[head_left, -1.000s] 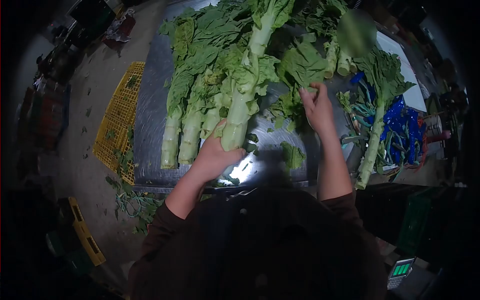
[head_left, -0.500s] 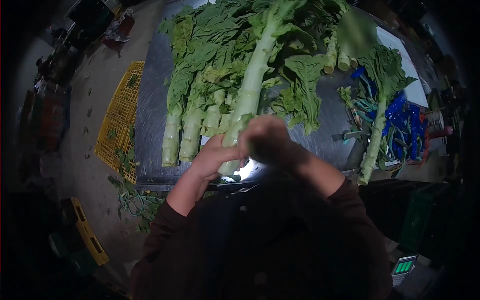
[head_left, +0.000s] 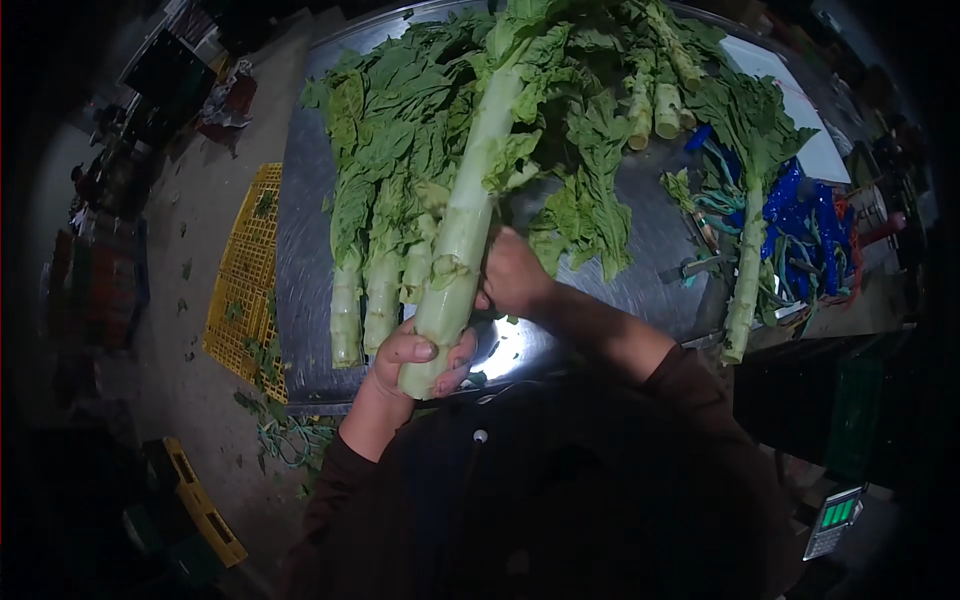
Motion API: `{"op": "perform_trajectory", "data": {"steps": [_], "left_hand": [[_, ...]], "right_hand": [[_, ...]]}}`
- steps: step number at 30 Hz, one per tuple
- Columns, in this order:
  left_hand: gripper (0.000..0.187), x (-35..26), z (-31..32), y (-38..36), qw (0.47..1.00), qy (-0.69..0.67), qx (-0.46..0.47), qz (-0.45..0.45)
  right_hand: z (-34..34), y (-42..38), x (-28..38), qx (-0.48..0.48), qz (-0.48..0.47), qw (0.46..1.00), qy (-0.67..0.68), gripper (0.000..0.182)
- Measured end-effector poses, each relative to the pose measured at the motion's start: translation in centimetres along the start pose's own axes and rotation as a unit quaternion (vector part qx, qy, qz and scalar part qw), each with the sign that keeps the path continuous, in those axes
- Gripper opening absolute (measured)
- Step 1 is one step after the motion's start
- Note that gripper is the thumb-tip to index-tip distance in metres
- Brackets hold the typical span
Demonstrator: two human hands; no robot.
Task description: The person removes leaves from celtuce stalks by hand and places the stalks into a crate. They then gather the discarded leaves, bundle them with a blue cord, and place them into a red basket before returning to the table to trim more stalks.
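Observation:
A thick pale-green celtuce stem (head_left: 463,235) with leaves at its far end slants over the metal table's near side. My left hand (head_left: 405,362) is wrapped round its lower end, thumb on top. Close against the stem's right side is my right hand (head_left: 515,272), its fingers curled; the stem partly hides them, and what they hold cannot be made out. Left of the held stem lie several more leafy celtuce stems (head_left: 346,315), cut ends toward me. Loose leaves (head_left: 590,225) rest on the table beyond my right hand.
Another celtuce (head_left: 745,270) lies at the table's right edge, beside blue plastic (head_left: 800,235) and green ties (head_left: 720,200). More cut stems (head_left: 668,108) are at the back right. A yellow plastic pallet (head_left: 240,285) is on the floor at left. A scale with a lit display (head_left: 836,512) stands lower right.
The held celtuce's lower end has come nearer to me and left, with my left hand. My right hand has moved slightly up along the stem's right side. The view has shifted a little.

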State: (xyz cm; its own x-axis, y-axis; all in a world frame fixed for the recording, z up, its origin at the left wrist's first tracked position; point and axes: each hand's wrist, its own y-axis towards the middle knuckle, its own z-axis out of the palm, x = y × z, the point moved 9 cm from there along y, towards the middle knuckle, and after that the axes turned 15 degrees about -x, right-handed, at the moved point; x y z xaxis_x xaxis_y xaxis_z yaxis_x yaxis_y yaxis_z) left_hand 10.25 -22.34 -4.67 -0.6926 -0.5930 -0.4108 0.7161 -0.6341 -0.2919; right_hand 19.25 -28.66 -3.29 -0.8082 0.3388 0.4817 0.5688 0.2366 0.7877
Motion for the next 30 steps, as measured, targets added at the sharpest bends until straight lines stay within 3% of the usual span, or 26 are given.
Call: {"op": "perform_trajectory", "data": {"steps": [4,6,7,8,10,12,13,15,16,18,20,22,23,25,26,28,29,30], "left_hand": [[0.073,-0.2,-0.1,-0.4,0.999,0.044,-0.018,0.023],[0.075,-0.7,-0.4,-0.5,0.998,0.052,-0.024,0.020],[0.078,-1.0,-0.7,-0.6,0.998,0.056,-0.035,0.019],[0.078,-1.2,-0.6,-0.7,0.997,0.065,-0.026,0.021],[0.078,-1.2,-0.7,-1.1,0.993,0.111,-0.034,0.030],[0.079,-0.7,-0.8,-1.3,0.992,0.121,-0.027,0.018],[0.079,-0.3,-1.0,-1.4,0.993,0.112,-0.025,0.014],[0.081,0.2,-1.2,-1.7,0.995,0.101,-0.027,-0.004],[0.081,0.3,-0.9,-1.8,0.994,0.106,-0.024,-0.010],[0.071,0.2,-0.7,-2.0,0.993,0.109,-0.048,-0.007],[0.062,-0.1,-1.9,-2.2,0.986,0.150,-0.068,0.009],[0.053,-0.5,-2.7,-2.5,0.978,0.187,-0.090,0.030],[0.051,-0.7,-3.4,-2.7,0.969,0.211,-0.125,0.034],[0.050,-0.7,-4.3,-3.0,0.958,0.232,-0.163,0.033],[0.046,-0.8,-5.0,-3.0,0.947,0.256,-0.190,0.035],[0.042,-0.8,-5.3,-3.0,0.935,0.277,-0.216,0.038],[0.040,-1.3,-5.4,-3.0,0.916,0.312,-0.247,0.051],[0.038,-1.8,-5.7,-3.1,0.894,0.346,-0.277,0.062]], "right_hand": [[-0.7,-1.0,0.6,0.089,-0.045,0.991,-0.084,0.009],[1.8,-4.3,0.4,0.378,-0.005,0.915,-0.139,0.015],[1.6,-5.3,-0.8,0.390,0.058,0.911,-0.121,0.031],[0.7,-4.7,-1.6,0.382,0.054,0.913,-0.130,0.031],[-5.1,0.5,-3.4,0.118,0.106,0.967,-0.200,0.054],[-10.1,4.5,-5.2,-0.045,0.139,0.960,-0.238,0.070],[-10.5,5.8,-6.1,-0.053,0.140,0.958,-0.243,0.070],[-12.6,7.9,-6.5,-0.197,0.105,0.934,-0.278,0.064],[-12.4,8.1,-6.9,-0.203,0.108,0.931,-0.283,0.064],[-8.2,6.0,-11.8,0.039,0.280,0.918,-0.277,0.047],[-4.2,3.1,-9.4,0.038,0.131,0.984,-0.117,0.026],[-1.2,0.4,-5.2,0.046,-0.059,0.983,-0.167,0.018],[-1.5,0.2,-5.1,0.046,-0.060,0.983,-0.167,0.018],[-2.9,0.3,-5.9,0.114,0.139,0.971,-0.154,0.014],[-1.2,-2.2,-6.8,0.248,0.175,0.938,-0.168,0.017],[0.1,-4.8,-1.2,0.431,0.053,0.884,-0.172,0.028],[0.0,-6.0,-0.8,0.492,0.104,0.852,-0.145,0.039],[-1.2,-5.6,-1.1,0.492,0.104,0.852,-0.145,0.039]]}}
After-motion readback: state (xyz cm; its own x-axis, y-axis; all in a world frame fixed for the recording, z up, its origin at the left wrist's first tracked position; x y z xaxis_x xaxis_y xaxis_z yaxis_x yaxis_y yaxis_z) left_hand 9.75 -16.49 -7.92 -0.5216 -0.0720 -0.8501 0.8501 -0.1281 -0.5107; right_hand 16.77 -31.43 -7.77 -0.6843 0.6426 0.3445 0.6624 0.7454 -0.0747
